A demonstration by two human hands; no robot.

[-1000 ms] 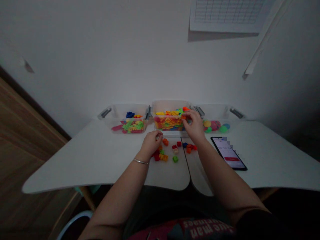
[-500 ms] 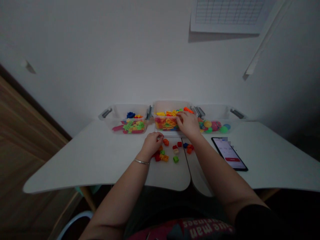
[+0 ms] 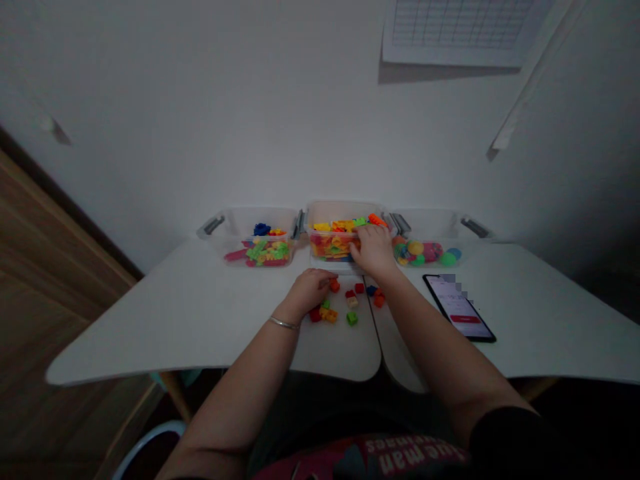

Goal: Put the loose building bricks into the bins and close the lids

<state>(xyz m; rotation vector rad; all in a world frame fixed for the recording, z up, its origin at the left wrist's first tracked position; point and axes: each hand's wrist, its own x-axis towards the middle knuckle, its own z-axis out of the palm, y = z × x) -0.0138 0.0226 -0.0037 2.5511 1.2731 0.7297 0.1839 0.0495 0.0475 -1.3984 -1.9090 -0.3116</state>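
Note:
My left hand [image 3: 311,291] rests low over the table among small plastic building blocks, fingers closed on an orange block [image 3: 335,285]. Beside and below it lie a red block [image 3: 315,315], a yellow-orange block [image 3: 329,315] and a partly covered green one [image 3: 326,304]. My right hand [image 3: 375,252] reaches over the front rim of the middle clear bin [image 3: 313,235], its thumb apart from the fingers. Yellow, orange and green pieces [image 3: 343,227] fill that bin. No piece shows in the right hand.
Loose blocks lie between my arms: a green block [image 3: 352,319], a red block [image 3: 359,288] and a blue block [image 3: 371,291]. A left bin [image 3: 235,220] and a right bin [image 3: 433,223] flank the middle one. A phone [image 3: 457,307] lies right of my right forearm.
My left fingers have stretched to the right over the orange block, which has shifted slightly. My right hand has moved slightly down at the middle bin, and a green piece there shows more.

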